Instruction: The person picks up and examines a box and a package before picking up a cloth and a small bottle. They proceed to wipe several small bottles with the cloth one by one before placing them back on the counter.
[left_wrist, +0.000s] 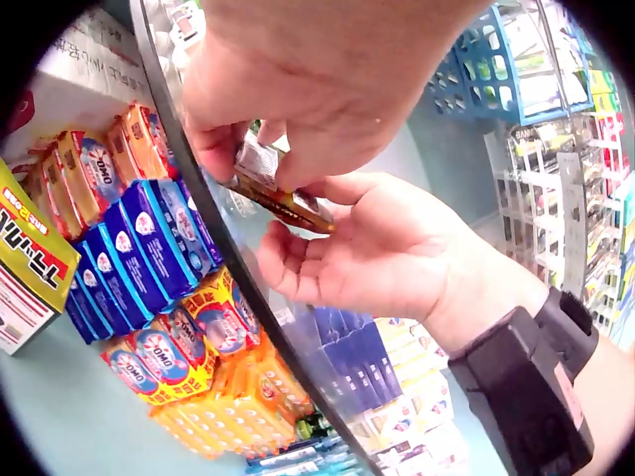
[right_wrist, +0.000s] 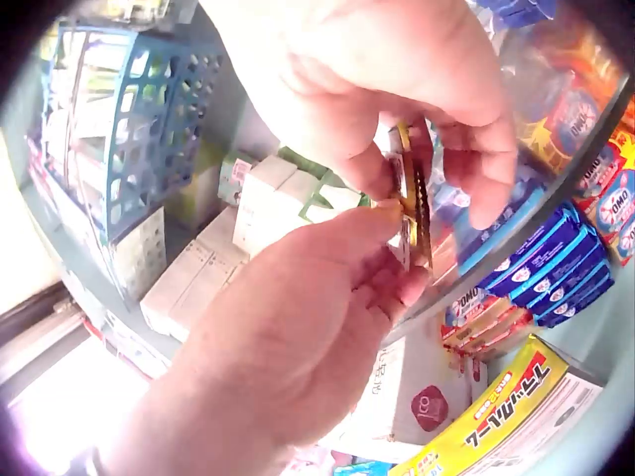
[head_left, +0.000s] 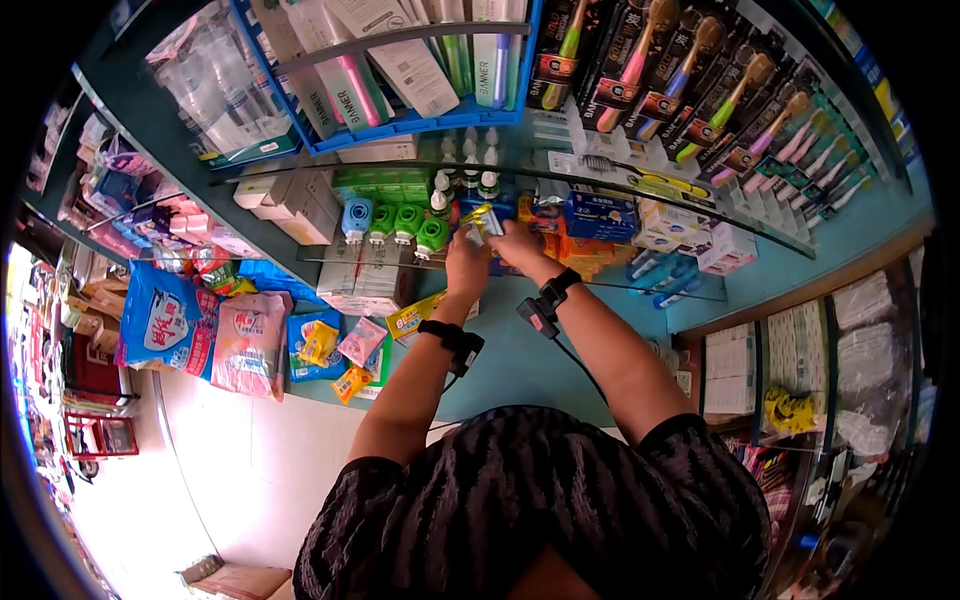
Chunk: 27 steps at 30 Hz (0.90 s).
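Observation:
Between both hands is a small, flat gold-and-dark packet (head_left: 486, 222), held just at the edge of a glass shelf. In the left wrist view, my left hand (left_wrist: 298, 94) pinches one end of the packet (left_wrist: 283, 206) where a silvery part shows. My right hand (left_wrist: 382, 248) holds the other end, thumb and fingers curled round it. The right wrist view shows the packet (right_wrist: 418, 208) edge-on, the right hand (right_wrist: 397, 84) over its top and the left hand (right_wrist: 288, 317) gripping lower down. Its lettering is too small to read.
Green and blue bottles (head_left: 432, 235) stand left of the hands. Blue boxes (head_left: 602, 216) and orange packs are on the right. Below the glass shelf edge (left_wrist: 238, 248) lie OMO packs (left_wrist: 164, 357) and a yellow box (left_wrist: 28, 256). Boxed toothbrushes (head_left: 660, 75) hang above; detergent bags (head_left: 175, 320) stand left.

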{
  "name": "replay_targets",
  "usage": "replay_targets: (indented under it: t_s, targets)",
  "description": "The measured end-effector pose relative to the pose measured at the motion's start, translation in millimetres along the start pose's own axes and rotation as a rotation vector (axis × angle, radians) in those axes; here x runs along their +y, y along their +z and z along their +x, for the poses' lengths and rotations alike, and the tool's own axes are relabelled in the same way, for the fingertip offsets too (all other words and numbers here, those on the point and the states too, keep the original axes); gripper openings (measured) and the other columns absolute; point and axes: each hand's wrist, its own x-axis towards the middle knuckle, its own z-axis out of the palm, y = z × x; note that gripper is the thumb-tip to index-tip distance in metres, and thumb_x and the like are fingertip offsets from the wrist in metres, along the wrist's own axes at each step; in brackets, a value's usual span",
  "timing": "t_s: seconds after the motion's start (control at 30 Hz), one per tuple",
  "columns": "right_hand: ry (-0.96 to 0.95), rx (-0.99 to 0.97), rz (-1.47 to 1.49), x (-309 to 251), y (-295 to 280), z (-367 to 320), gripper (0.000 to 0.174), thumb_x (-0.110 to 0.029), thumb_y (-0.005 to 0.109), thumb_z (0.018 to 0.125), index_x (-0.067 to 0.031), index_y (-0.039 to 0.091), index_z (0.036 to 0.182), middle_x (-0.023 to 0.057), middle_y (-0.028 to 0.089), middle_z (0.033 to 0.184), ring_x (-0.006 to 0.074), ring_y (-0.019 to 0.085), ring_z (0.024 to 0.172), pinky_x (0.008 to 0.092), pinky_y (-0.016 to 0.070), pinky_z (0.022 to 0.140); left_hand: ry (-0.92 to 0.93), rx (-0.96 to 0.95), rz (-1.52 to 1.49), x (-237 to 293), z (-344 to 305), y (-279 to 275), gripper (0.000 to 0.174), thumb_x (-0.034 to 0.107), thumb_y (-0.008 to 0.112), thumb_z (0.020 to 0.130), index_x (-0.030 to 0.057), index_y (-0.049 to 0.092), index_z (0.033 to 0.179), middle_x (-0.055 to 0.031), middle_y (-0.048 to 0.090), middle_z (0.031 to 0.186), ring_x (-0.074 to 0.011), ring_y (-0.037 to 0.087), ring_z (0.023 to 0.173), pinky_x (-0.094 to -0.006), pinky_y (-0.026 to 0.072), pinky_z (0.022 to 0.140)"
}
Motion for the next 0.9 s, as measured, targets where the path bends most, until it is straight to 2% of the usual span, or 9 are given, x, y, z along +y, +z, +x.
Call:
replay_targets:
  t_s: [0.07,0.2,0.23,0.37,0.47,0.6,0.7,0.8,0.9]
  targets:
    - [-0.022,0.003,-0.032,-3.5,5.1,-3.1,0.041,-0.026,0.06,0.083,0.0046,0.05,0.107,0.0134,0.058,0.093,0.0201,0.062,0.072,0.0293,0.0515,0.047,-0.144,-0.099,-0.156,4.6,-1.2,-7.1,0.053,0.009,0.063,0.077,0.0043,0.04,0.124,-0.0175,0.057,0.105,-0.0271,0.058,0.087,-0.0375,0.0485,0.073]
    - [-0.065,0.013,0.137,-10.4,-9.4,-36.1,0.042,-0.022,0.057,0.085,0.0016,0.044,0.118,0.0142,0.057,0.102,0.0203,0.061,0.069,0.0297,0.052,0.046,-0.175,-0.161,-0.497,-21.2,-0.9,0.0,0.061,0.004,0.062,0.078,0.0089,0.032,0.131,-0.0131,0.057,0.104,-0.0173,0.057,0.086,-0.0312,0.0498,0.067]
    - [-0.119,0.052,0.157,-7.9,-15.9,-46.0,0.038,-0.019,0.057,0.086,0.0012,0.045,0.116,0.0154,0.057,0.101,0.0184,0.06,0.067,0.0303,0.0491,0.045,-0.26,-0.215,-0.561,2.4,-2.7,-14.9,0.068,0.002,0.062,0.08,0.0123,0.026,0.137,-0.0137,0.054,0.107,-0.0177,0.057,0.086,-0.0295,0.0507,0.068]
    - [-0.437,0.151,-0.092,16.0,-47.2,-69.0,0.03,-0.01,0.058,0.083,-0.0013,0.049,0.11,0.022,0.056,0.098,0.0396,0.055,0.089,0.042,0.0439,0.075,-0.42,-0.418,-0.797,45.4,-5.1,-44.2,0.068,0.006,0.061,0.083,0.0117,0.025,0.14,-0.0096,0.051,0.109,-0.0182,0.057,0.092,-0.0307,0.0513,0.074]
    - [-0.748,0.293,-0.334,21.2,-67.6,-88.0,0.024,-0.003,0.057,0.079,-0.0012,0.051,0.103,0.019,0.054,0.096,0.038,0.053,0.093,0.042,0.0443,0.076,-0.438,-0.675,-0.927,61.6,-5.4,-45.2,0.062,0.01,0.061,0.084,0.0107,0.03,0.137,-0.0066,0.051,0.109,-0.0189,0.057,0.094,-0.0326,0.0506,0.078]
    - [-0.845,0.34,-0.438,23.6,-80.4,-113.4,0.028,0.005,0.057,0.074,-0.0012,0.05,0.1,0.0161,0.049,0.103,0.0358,0.05,0.099,0.0422,0.0441,0.082,-0.648,-0.582,-1.08,104.2,-14.9,-43.8,0.044,0.014,0.061,0.086,0.0077,0.043,0.126,-0.0037,0.053,0.101,-0.0185,0.057,0.093,-0.0327,0.0501,0.08]
    - [-0.891,0.396,-0.442,28.9,-84.9,-121.9,0.034,0.008,0.056,0.071,-0.0013,0.048,0.103,0.0157,0.046,0.11,0.0358,0.046,0.106,0.042,0.0435,0.085,-0.612,-0.657,-1.058,92.0,-16.8,-23.9,0.034,0.009,0.059,0.085,0.0065,0.048,0.118,-0.0021,0.054,0.097,-0.016,0.057,0.091,-0.0314,0.0499,0.078]
    - [-0.763,0.459,-0.313,32.6,-86.8,-133.0,0.041,0.011,0.054,0.068,-0.0019,0.046,0.106,0.0164,0.044,0.113,0.0371,0.042,0.113,0.04,0.0421,0.089,-0.499,-0.59,-1.066,90.1,-24.4,-11.1,0.031,0.004,0.057,0.084,0.0061,0.049,0.114,-0.002,0.055,0.098,-0.0132,0.057,0.087,-0.0297,0.0495,0.075]
    - [-0.767,0.61,-0.257,47.2,-95.0,-131.0,0.037,0.005,0.051,0.076,-0.0035,0.044,0.112,0.015,0.045,0.117,0.034,0.048,0.11,0.0399,0.0469,0.086,-0.408,-0.518,-1.04,89.0,-27.7,-3.9,0.033,0.004,0.057,0.083,0.0058,0.049,0.115,-0.0029,0.056,0.102,-0.014,0.057,0.086,-0.027,0.0489,0.073]
